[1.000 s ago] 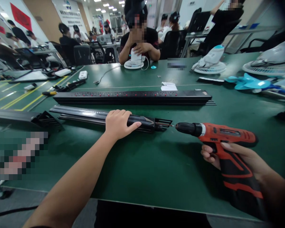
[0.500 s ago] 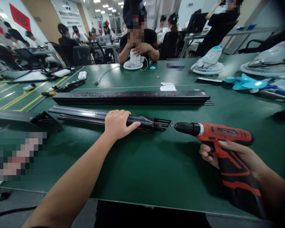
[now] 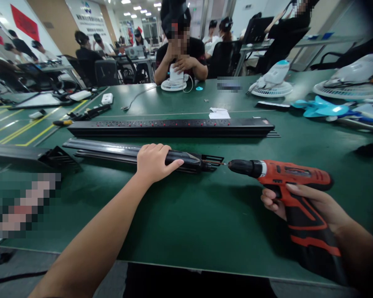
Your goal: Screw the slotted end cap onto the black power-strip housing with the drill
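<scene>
My left hand [image 3: 153, 162] is wrapped over a long black metal bar [image 3: 112, 148] in a clear plastic sleeve, lying on the green table. Its thumb points toward the bar's right end, where a slotted bracket [image 3: 213, 159] sticks out. In my right hand [image 3: 313, 203] is a red and black cordless drill [image 3: 295, 171], gripped by the handle with a finger at the trigger. The drill's bit points left and its tip reaches the bar's right end; whether it sits in a screw is too small to tell.
Behind the bar lies a long black power strip [image 3: 174, 129] with red dots. Another dark bar [image 3: 15, 153] is at left. White fan parts [image 3: 272, 85] and blue fan blades [image 3: 321, 107] lie at right. Across the table a person [image 3: 182, 54] handles a white fan base [image 3: 174, 84].
Hardly anything differs. Both hands, the bar and the drill keep their places, while the view shifts very slightly.
</scene>
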